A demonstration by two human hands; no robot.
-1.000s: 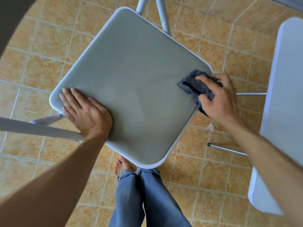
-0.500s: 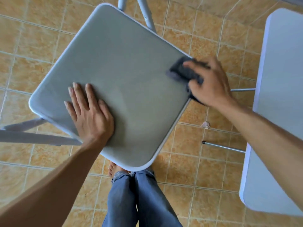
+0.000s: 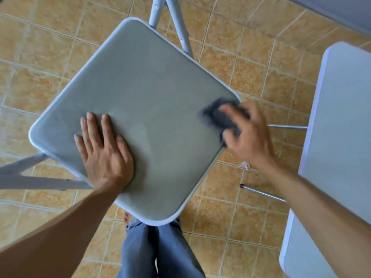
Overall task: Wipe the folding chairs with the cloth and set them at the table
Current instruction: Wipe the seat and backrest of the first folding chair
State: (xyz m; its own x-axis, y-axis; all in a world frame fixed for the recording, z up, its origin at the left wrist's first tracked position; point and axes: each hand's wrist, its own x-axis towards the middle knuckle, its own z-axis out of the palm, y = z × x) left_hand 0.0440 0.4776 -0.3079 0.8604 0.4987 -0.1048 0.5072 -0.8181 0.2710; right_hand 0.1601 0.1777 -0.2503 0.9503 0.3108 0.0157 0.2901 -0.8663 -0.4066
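Since the earlier frames, the left hand [image 3: 102, 151] has shifted along the seat [image 3: 144, 101], away from its left corner and toward the middle of the near-left edge. The right hand [image 3: 247, 135] with the cloth [image 3: 220, 117] has stayed at the right corner and is now smeared by motion blur.

Seat: grey, square with rounded corners and a pale rim, unfolded and roughly level, directly in front of the person. The cloth, dark and bunched, lies on the seat just inside the right corner. The right hand grips it with curled fingers. The left hand lies flat on the seat with fingers straight and close together; it holds nothing and appears to steady the chair.

White frame tubes [image 3: 176, 27] run out from under the far corner, and more of the frame shows below the left corner. The chair stands on the tiled floor [image 3: 50, 57]. The desk [image 3: 337, 137], white-topped, stands to the right, near the seat but apart from it. Two metal bars [image 3: 287, 127] project from beneath it toward the chair. The person's legs [image 3: 150, 247], in blue jeans, show below the near corner.

Step in hand: wiping the seat, at its right corner. Next move, as judged: draw the cloth across the rest of the seat, lifting the left hand clear of its path, then wipe the frame. Setting the chair at the desk is not yet done
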